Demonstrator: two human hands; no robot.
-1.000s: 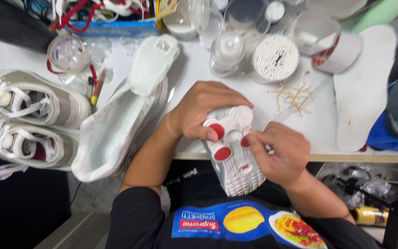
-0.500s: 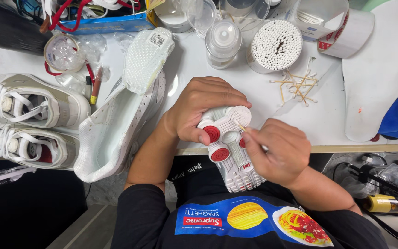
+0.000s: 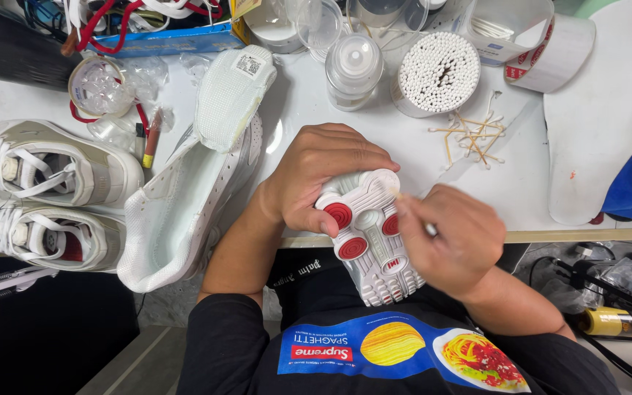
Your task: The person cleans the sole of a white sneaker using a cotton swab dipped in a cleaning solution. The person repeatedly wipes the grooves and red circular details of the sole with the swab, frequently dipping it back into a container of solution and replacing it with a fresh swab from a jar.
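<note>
My left hand (image 3: 323,175) grips the heel end of a white sneaker (image 3: 374,241) turned sole up, with red round pads on the sole. The shoe rests over the table's front edge and against my lap. My right hand (image 3: 451,238) pinches a thin cotton swab (image 3: 411,208) whose tip touches the sole near the heel. A second white sneaker (image 3: 192,197) lies on its side to the left, tongue pulled out.
A pair of beige and white sneakers (image 3: 45,197) lies at the far left. A round tub of cotton swabs (image 3: 437,73), a clear spray bottle (image 3: 354,69), used swabs (image 3: 473,135), a roll of tape (image 3: 550,51) and a white insole (image 3: 597,110) stand on the white table (image 3: 521,183).
The view has shifted a little downward. My right hand has moved the swab slightly along the sole. My left hand keeps its grip on the heel.
</note>
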